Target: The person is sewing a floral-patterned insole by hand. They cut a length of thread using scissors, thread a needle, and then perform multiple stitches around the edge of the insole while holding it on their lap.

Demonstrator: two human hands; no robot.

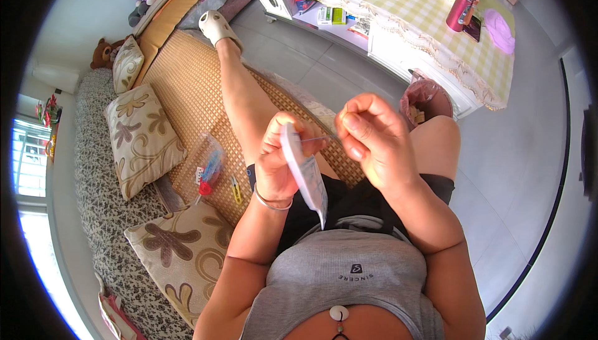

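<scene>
My left hand (278, 156) grips a round white embroidery piece with a printed pattern (304, 172), held edge-on in front of my chest. My right hand (374, 134) is pinched shut just right of it, holding a thin needle with thread (321, 139) that runs to the fabric's upper edge. A silver bangle sits on my left wrist. I sit on a sofa with my left leg stretched out along a woven bamboo mat (187, 91).
On the mat by my left side lie a clear plastic bag of sewing bits (208, 165) and small yellow thread snips (236, 189). Patterned cushions (142, 137) line the sofa. A low table with checked cloth (386, 10), a red bottle (461, 7) and a lined bin (423, 100) stand ahead.
</scene>
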